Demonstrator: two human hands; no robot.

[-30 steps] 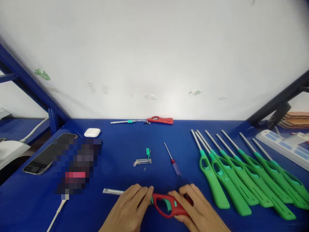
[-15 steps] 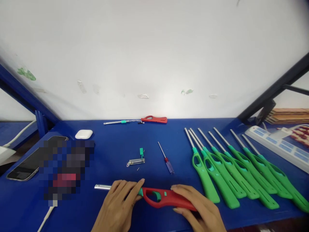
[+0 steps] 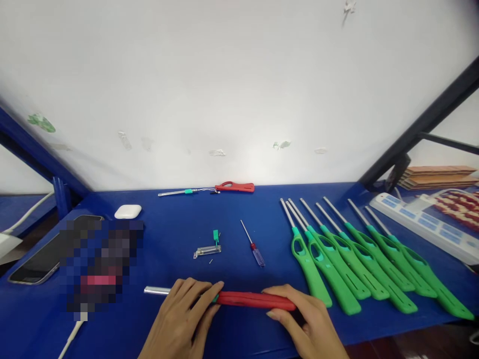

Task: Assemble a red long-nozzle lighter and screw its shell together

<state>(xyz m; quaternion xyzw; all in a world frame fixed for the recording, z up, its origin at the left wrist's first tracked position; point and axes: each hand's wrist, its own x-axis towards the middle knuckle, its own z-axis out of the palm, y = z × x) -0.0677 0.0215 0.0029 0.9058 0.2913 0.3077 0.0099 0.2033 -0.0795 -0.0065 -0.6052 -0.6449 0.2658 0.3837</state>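
A red long-nosed lighter [image 3: 247, 299] lies across the front of the blue table, turned so that its narrow edge faces up. My left hand [image 3: 187, 314] is closed around its front end, where the metal tube sticks out to the left. At the handle's right end, my right hand [image 3: 305, 319] grips it between thumb and fingers. Beyond the hands lie a clear fuel tank [image 3: 207, 251], a small green plastic part [image 3: 216, 236], a tiny screw [image 3: 210, 261] and a screwdriver [image 3: 253, 244] with a clear purple handle.
Several green lighters [image 3: 337, 264] lie in a row at the right, beside a white power strip [image 3: 422, 222]. Against the wall rests a red handle shell [image 3: 239, 187] with a wired metal tube [image 3: 174, 193]. A phone [image 3: 37, 264] and white earphone case [image 3: 127, 211] lie left.
Both hands have rolled the red lighter about its length, from its broad side to its narrow edge. The camera view has shifted slightly.
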